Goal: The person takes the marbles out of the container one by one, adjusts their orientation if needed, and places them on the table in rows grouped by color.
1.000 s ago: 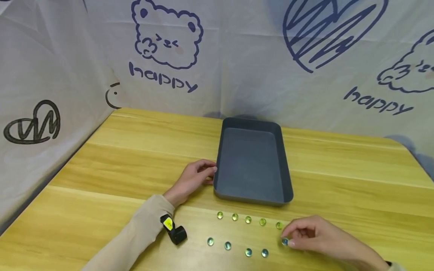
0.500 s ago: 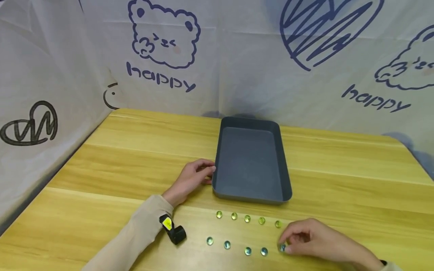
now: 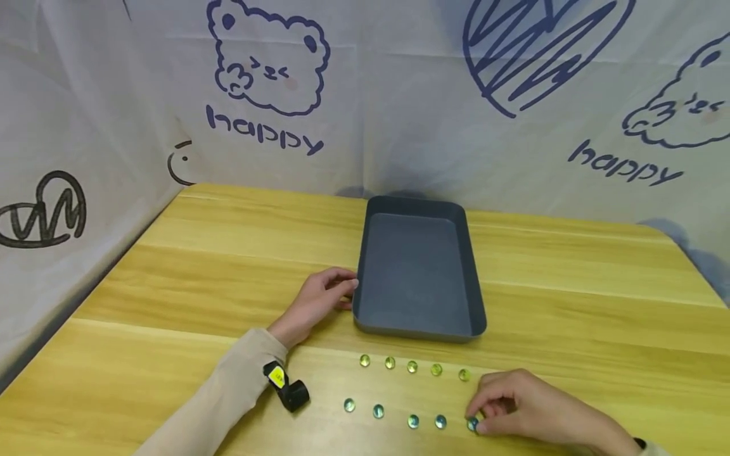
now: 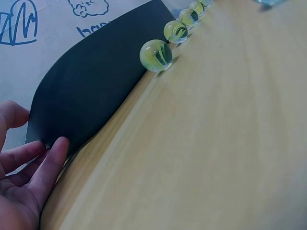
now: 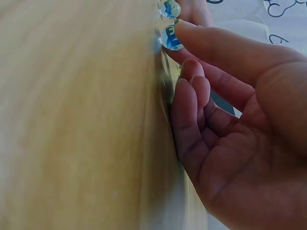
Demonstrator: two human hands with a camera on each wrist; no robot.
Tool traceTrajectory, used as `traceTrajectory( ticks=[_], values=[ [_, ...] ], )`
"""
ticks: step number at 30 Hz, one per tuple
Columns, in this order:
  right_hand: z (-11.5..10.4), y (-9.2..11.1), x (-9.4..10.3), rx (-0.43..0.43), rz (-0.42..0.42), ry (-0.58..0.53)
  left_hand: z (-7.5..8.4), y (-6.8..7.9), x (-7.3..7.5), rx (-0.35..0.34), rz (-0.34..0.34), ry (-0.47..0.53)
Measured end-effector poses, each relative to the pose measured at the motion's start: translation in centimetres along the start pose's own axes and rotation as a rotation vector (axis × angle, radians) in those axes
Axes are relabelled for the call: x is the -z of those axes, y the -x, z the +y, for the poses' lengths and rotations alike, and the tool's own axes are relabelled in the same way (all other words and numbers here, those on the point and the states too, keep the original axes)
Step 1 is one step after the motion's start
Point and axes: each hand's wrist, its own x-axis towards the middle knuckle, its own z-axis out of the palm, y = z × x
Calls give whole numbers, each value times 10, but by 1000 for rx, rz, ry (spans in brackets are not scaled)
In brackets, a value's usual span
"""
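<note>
Between its thumb and a finger, my right hand [image 3: 530, 405] pinches a clear marble with blue swirls [image 5: 171, 38] at the table surface. That marble is at the right end of a row of several blue-swirled marbles [image 3: 413, 421]. Behind them runs a second row of several yellow-green marbles [image 3: 412, 366], roughly parallel. My left hand [image 3: 313, 301] rests against the left side of a dark grey rectangular baking pan [image 3: 419, 272]. In the left wrist view its fingertips [image 4: 60, 143] touch the pan's outer wall, fingers relaxed. Nothing lies in the pan.
The light wood table [image 3: 188, 354] ends at the back against a white cloth [image 3: 410, 126] with bear and heart drawings. Another cloth hangs along its left side. A black wrist camera [image 3: 293, 394] is strapped over my left sleeve.
My right hand has brought the blue marble slightly toward me, level with the right end of the blue row. The left hand stays at the pan; the head view has shifted slightly.
</note>
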Motion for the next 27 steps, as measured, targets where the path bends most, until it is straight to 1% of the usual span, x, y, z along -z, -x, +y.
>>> traceTrajectory(
  ticks=[2,7,11,20,27],
  values=[
    [0,0,0,-6,-2,20,0,0,0,-5,1,0],
    [0,0,1,-29,-1,22,0,-1,0,-16,-1,2],
    [0,0,1,-29,-8,6,-1,-1,0,-9,-2,-2],
    [1,1,1,-66,-5,-24,-2,-1,1,-10,-3,-6],
    [3,1,0,-57,7,-56,-2,1,1,-3,7,-8]
  ],
)
